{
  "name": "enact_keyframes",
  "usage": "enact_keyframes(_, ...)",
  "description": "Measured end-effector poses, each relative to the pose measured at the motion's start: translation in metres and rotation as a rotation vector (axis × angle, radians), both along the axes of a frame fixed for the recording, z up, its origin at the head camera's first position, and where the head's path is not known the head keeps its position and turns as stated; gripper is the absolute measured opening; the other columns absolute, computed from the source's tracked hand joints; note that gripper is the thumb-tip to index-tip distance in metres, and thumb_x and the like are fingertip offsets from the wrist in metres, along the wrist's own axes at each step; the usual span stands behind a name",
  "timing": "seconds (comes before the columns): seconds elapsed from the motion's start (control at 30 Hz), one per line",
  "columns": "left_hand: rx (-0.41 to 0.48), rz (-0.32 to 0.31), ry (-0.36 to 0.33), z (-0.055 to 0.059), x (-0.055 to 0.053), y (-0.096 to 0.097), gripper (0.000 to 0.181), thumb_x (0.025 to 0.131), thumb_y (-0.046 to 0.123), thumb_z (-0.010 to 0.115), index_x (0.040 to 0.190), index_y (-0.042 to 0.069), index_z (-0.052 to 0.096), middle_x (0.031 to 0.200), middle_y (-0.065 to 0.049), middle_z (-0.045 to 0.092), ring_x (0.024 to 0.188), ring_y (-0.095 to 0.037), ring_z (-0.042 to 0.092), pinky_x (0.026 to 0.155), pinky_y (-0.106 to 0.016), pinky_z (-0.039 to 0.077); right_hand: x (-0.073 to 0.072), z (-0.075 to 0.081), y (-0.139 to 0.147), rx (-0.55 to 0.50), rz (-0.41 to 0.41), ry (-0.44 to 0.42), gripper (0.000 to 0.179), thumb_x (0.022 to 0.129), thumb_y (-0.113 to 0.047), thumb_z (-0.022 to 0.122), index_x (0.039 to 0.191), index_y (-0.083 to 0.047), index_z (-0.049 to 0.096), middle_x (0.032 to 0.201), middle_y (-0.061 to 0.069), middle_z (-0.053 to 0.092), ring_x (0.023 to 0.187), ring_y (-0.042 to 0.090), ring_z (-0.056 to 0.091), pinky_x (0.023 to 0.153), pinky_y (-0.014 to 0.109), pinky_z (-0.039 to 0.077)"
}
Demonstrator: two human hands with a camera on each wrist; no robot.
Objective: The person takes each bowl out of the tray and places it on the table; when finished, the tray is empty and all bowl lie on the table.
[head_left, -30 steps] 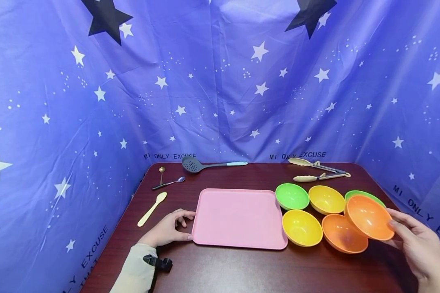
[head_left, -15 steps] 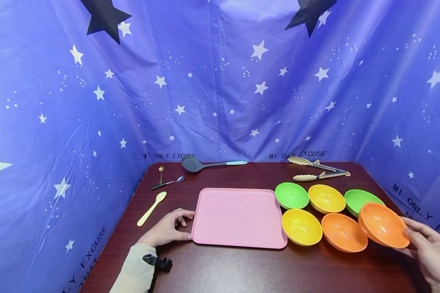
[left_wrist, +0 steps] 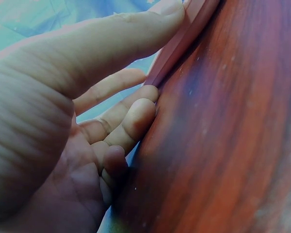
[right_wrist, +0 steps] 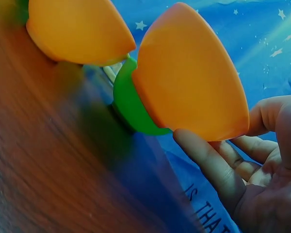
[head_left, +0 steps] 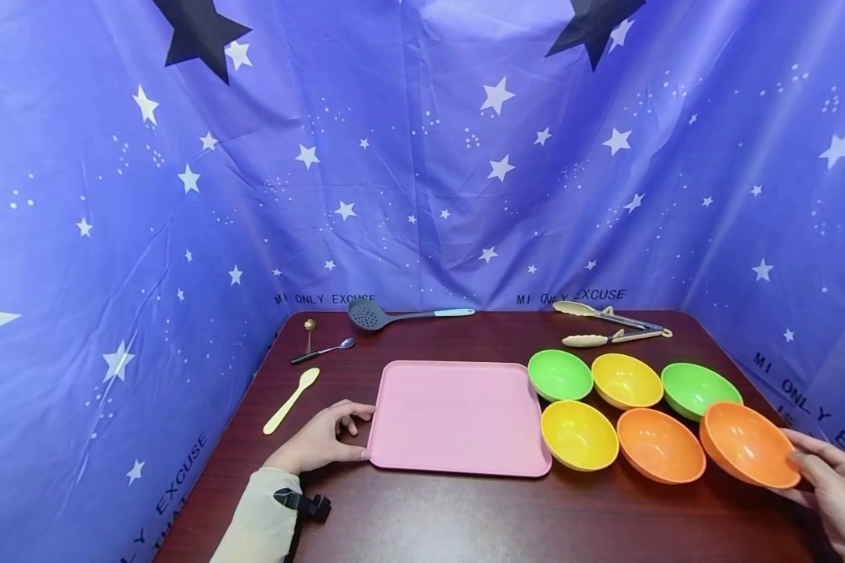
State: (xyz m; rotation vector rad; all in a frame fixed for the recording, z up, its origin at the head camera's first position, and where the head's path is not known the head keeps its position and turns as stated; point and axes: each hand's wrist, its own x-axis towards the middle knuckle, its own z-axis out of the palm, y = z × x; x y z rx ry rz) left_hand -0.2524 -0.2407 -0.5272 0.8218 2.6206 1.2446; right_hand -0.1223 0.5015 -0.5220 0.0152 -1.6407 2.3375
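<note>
My right hand (head_left: 834, 489) grips an orange bowl (head_left: 746, 446) by its right rim, thumb on the upper side and fingers beneath. In the right wrist view the orange bowl (right_wrist: 194, 73) is tilted, its base off the table, with a green bowl (right_wrist: 133, 104) just behind. It is at the front right end of two rows of bowls, beside another orange bowl (head_left: 660, 446) and in front of the green bowl. On the left, my left hand (head_left: 324, 438) rests its thumb and fingertips against the left edge of a pink tray (head_left: 461, 418).
Two yellow bowls (head_left: 579, 435) and a second green bowl (head_left: 559, 375) stand right of the tray. Tongs (head_left: 616, 324) lie behind them. A slotted spoon (head_left: 369, 315), a pale yellow spoon (head_left: 292, 400) and two small spoons (head_left: 324, 351) lie at the left. Starry blue cloth (head_left: 422, 156) surrounds the table.
My right hand has carried the orange bowl right and lower, off the other orange bowl, uncovering more of the green bowl behind. My left hand and the tray have stayed put.
</note>
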Motion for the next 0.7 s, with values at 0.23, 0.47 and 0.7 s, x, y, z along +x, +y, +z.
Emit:
enact_keyframes(0.23, 0.008, 0.002, -0.005, -0.002, -0.001, -0.001, 0.072, 0.080, 0.038, 0.093, 0.143, 0.021, 0.063, 0.124, 0.001, 0.062, 0.096, -0.020, 0.061, 0.083, -0.033, 0.049, 0.002, -0.007, 0.006, 0.025, 0.019, -0.035, 0.057, 0.107, 0.010, 0.034, 0.111, -0.023, 0.081, 0.103, -0.012, 0.076, 0.087, 0.005, 0.073, 0.062, 0.030, 0.060)
enact_keyframes(0.47, 0.006, 0.002, -0.004, 0.000, 0.000, -0.001, 0.072, 0.081, 0.038, 0.093, 0.144, 0.019, 0.063, 0.124, 0.001, 0.062, 0.096, -0.019, 0.061, 0.083, -0.033, 0.049, 0.002, -0.009, 0.005, 0.110, -0.020, -0.093, 0.058, 0.106, 0.010, 0.037, 0.106, -0.030, 0.079, 0.100, -0.018, 0.073, 0.086, 0.000, 0.070, 0.061, 0.029, 0.060)
enact_keyframes(0.7, 0.012, -0.004, -0.006, 0.001, 0.001, 0.000, 0.073, 0.081, 0.038, 0.092, 0.144, 0.018, 0.062, 0.125, 0.001, 0.062, 0.096, -0.019, 0.061, 0.083, -0.032, 0.050, 0.003, -0.013, 0.008, 0.159, -0.028, -0.111, 0.058, 0.106, 0.008, 0.038, 0.105, -0.034, 0.079, 0.099, -0.019, 0.072, 0.085, -0.002, 0.070, 0.060, 0.028, 0.060)
